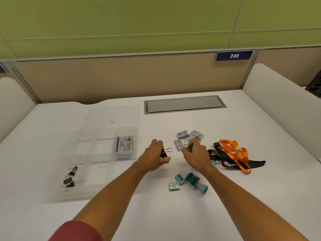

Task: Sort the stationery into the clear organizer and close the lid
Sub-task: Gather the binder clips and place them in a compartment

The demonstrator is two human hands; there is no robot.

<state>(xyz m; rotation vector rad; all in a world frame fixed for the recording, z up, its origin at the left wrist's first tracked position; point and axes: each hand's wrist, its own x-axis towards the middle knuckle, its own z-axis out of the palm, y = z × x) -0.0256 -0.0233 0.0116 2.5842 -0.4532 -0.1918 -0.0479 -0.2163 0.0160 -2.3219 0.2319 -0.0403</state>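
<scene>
The clear organizer (pixel 57 174) lies open at the left of the white table, its lid (pixel 112 117) folded back behind it. Three black binder clips (pixel 70 177) sit in its front-left compartment and a white box with a purple stripe (pixel 124 146) fills a right compartment. My left hand (pixel 153 156) is shut on a black binder clip (pixel 165 152) just right of the organizer. My right hand (pixel 195 154) grips another binder clip (pixel 188 147) over a pile of small staple boxes (pixel 188 135).
Orange and black lanyards (pixel 232 153) lie tangled at the right. In front of my right hand sit a teal tape dispenser (pixel 195 181) and two small teal-and-yellow boxes (pixel 176 182). A grey cable hatch (pixel 184 105) is set into the table at the back.
</scene>
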